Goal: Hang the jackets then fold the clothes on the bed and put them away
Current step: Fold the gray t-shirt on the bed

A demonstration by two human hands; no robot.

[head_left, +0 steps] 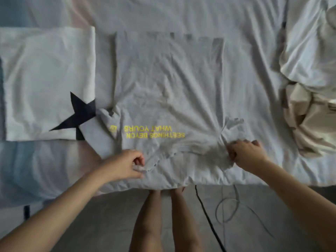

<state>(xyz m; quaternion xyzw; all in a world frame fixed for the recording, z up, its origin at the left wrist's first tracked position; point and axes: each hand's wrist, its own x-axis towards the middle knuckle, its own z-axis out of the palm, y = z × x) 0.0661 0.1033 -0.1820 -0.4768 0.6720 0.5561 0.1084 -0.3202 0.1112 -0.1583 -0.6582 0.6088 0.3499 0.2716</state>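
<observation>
**Both hands gripping one grey T-shirt (169,79)**

I am clutching its shoulders, left hand (127,166) and right hand (247,153) both curled into cloth. It is lying flat on the bed (181,15), long axis running away from me, collar nearest.

Matt, creased cloth T-shirt (169,84)

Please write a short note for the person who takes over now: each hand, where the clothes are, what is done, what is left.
Left hand and right hand each grip the near edge of the grey T-shirt, spread flat on the bed.
Done: white star garment lies folded at left.
To do: fold this shirt, then the crumpled heap at right, put all away.
Jackets not in view.
</observation>
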